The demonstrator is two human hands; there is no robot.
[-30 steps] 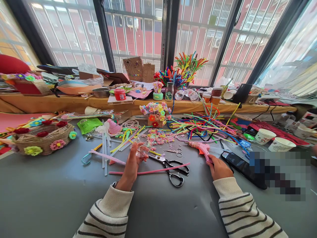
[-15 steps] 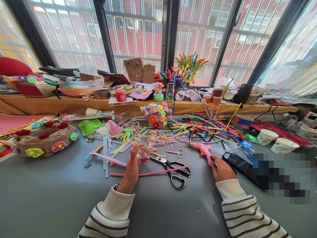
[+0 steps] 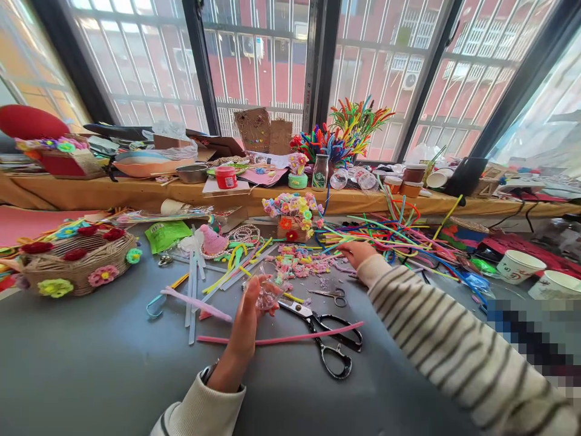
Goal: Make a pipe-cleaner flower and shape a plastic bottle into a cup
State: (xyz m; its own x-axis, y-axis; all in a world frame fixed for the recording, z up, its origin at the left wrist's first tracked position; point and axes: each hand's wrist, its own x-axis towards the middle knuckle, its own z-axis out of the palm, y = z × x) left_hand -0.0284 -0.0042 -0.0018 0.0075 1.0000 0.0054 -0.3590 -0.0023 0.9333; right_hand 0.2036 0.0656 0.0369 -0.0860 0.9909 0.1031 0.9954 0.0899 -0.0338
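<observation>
My left hand [image 3: 254,303] is closed around a clear, shiny plastic piece [image 3: 271,289] above the grey table; its exact shape is hard to make out. Reaching forward, my right hand [image 3: 358,253] has its fingers stretched toward the left, between the pile of coloured pipe cleaners [image 3: 399,233] and the small pink and yellow cut bits [image 3: 297,260]. Nothing shows in those fingers. Black-handled scissors [image 3: 324,327] lie spread below, crossed by a pink pipe cleaner [image 3: 281,339]. Small scissors [image 3: 333,295] rest nearer the bits. The right sleeve covers where the pink glue gun lay.
On the left stands a twine basket [image 3: 82,266] with crocheted flowers. Translucent glue sticks [image 3: 192,303] lie beside a pale pink pipe cleaner [image 3: 197,304]. A flower-filled box [image 3: 293,224] stands at the back. Paper cups [image 3: 521,266] stand on the right, below a cluttered sill [image 3: 272,197].
My right hand has left the pink glue gun and moved forward and left to the pipe cleaners and cut bits. My left hand still holds the clear plastic piece. The view has shifted slightly.
</observation>
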